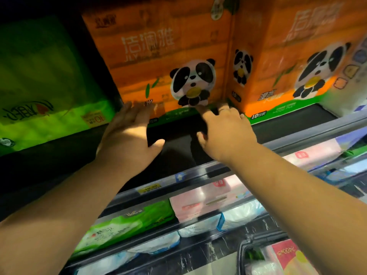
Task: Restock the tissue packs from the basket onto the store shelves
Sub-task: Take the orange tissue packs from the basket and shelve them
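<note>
While standing upright at the back of the dark shelf (59, 161), showing as an orange tissue pack (164, 62): wood-grain print, pale characters, a cartoon panda clutching a yellow disc, a green band along the base. Being touched low on its front by the left hand (129, 133), fingers straight and slightly spread, thumb out sideways. Being met at the lower right corner by the right hand (224, 132), fingers bent, a ring showing; possibly gripping, possibly only pushing, blur preventing a firm reading. Sitting just beside a second orange pack (297, 56) on the right, near a green pack (45, 80) on the left. Lying below right: basket (258, 239), holding further packs.
</note>
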